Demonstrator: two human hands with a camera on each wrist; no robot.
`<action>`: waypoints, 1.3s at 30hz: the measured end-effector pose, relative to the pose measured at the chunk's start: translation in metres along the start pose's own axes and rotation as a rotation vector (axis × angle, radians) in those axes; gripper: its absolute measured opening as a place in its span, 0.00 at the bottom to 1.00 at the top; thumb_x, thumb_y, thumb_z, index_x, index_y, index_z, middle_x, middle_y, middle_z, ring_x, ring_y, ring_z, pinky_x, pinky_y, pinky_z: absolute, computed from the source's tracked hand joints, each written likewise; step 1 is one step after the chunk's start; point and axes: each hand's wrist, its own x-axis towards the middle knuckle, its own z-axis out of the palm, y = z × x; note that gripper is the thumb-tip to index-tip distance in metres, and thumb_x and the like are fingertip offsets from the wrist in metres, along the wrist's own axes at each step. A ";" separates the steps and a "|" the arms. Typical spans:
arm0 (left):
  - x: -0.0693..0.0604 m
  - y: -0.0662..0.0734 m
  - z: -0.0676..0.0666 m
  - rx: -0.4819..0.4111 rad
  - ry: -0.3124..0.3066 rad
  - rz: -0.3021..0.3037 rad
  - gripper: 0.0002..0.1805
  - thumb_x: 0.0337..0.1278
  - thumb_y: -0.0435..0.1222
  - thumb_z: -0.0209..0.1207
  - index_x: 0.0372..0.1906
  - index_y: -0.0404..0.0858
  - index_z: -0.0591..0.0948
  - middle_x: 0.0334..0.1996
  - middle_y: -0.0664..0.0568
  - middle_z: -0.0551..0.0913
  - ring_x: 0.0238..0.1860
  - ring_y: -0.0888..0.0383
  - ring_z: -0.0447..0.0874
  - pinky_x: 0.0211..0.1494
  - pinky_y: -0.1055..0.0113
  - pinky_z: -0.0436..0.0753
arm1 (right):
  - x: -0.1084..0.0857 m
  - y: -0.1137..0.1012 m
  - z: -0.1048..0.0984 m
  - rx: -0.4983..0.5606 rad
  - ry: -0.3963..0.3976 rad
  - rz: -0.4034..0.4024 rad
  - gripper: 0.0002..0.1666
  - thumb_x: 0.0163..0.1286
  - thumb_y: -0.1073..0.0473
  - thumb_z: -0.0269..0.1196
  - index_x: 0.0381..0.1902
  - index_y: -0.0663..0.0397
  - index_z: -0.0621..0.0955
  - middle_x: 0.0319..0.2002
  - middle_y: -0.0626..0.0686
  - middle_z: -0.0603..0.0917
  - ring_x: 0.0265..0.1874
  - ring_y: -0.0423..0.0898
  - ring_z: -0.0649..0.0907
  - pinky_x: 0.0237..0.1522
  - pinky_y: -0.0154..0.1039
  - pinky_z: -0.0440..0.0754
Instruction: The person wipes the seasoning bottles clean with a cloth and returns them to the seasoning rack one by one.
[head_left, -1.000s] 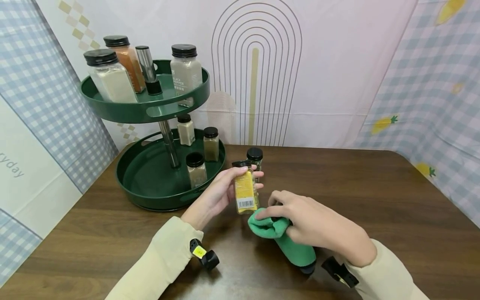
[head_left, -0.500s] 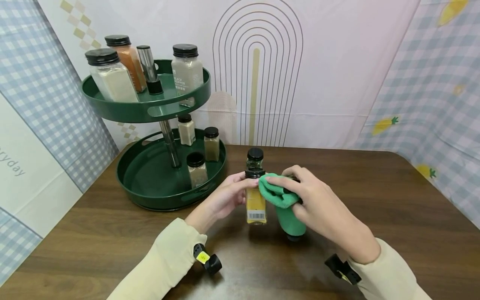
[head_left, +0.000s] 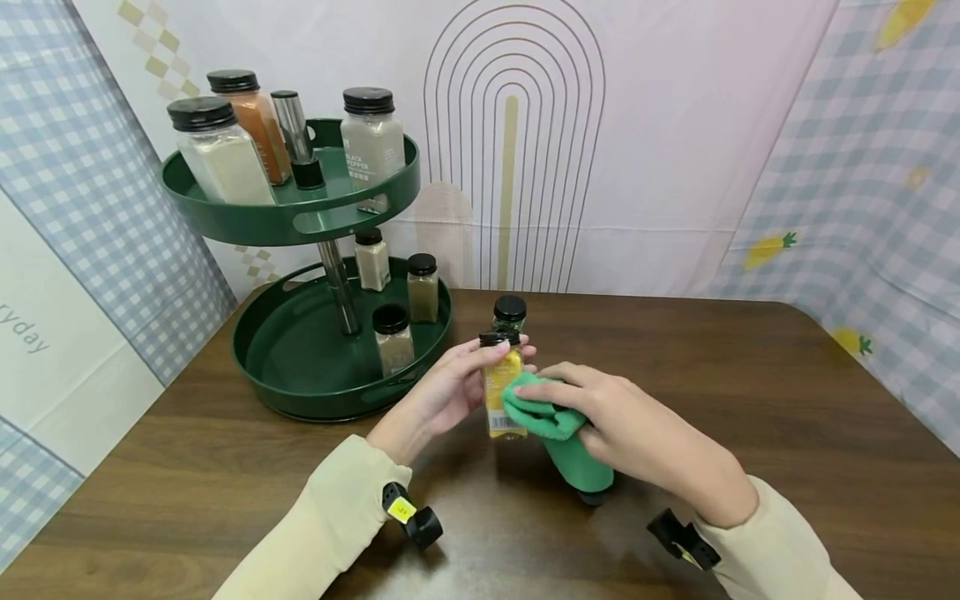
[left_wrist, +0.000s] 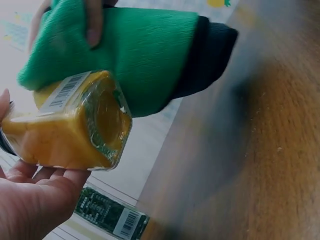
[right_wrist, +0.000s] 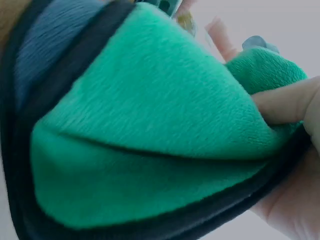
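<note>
My left hand grips a small square glass spice jar with yellow contents, a black lid and a barcode label, tilted above the table. In the left wrist view the jar's clear base faces the camera. A folded green cloth with dark edging is pinched in my right hand and lies against the jar's label side. Seen from the right wrist, the cloth fills most of the view and hides nearly all of the jar. Another small black-lidded jar stands just behind.
At the left stands a green two-tier round rack. Its upper tray bears large spice jars and a silver-and-black cylinder. Several small jars stand in the lower tray. The brown wooden table reaches back to a patterned cloth backdrop.
The jar moved right and lower, then slightly back left and up. My right hand brought the cloth up to the jar's upper part, then slid it down along the label.
</note>
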 end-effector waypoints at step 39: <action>-0.001 0.000 0.001 0.181 0.055 0.061 0.15 0.64 0.40 0.49 0.49 0.36 0.77 0.34 0.59 0.84 0.35 0.64 0.81 0.44 0.67 0.75 | -0.002 0.000 -0.009 0.016 0.137 0.068 0.40 0.46 0.81 0.52 0.56 0.43 0.78 0.49 0.46 0.77 0.40 0.39 0.77 0.34 0.32 0.73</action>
